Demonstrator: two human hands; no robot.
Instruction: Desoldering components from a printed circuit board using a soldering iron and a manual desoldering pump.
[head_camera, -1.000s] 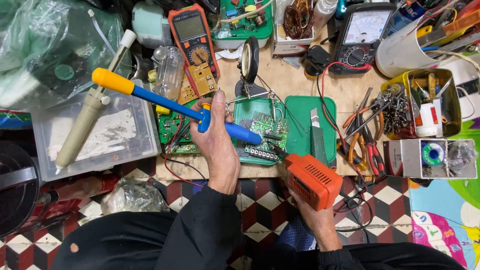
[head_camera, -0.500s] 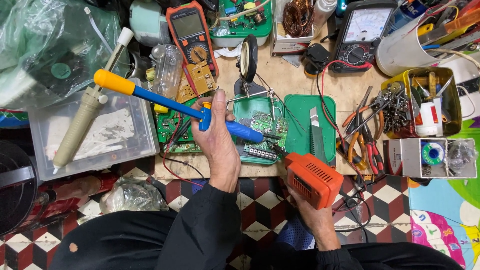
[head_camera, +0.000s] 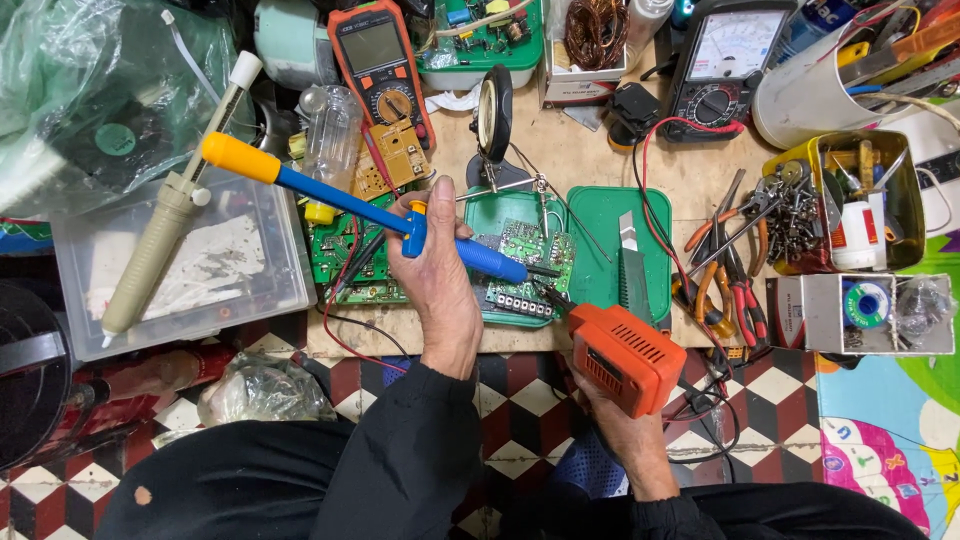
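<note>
My left hand (head_camera: 437, 268) is wrapped around the blue desoldering pump (head_camera: 365, 212), long axis running from its yellow plunger at upper left down-right to the circuit board (head_camera: 522, 262) on the surface (head_camera: 590, 140). My right hand (head_camera: 617, 428) grips the orange soldering gun (head_camera: 625, 357), just right of the board, tip meeting the pump's nozzle.

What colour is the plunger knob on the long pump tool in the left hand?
Yellow-orange knob, seen in the head view.

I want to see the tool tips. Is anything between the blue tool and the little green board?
Nothing visible. The left hand holds the blue desoldering pump, its tip right at the green circuit board, beside the orange soldering gun in the right hand.
</note>
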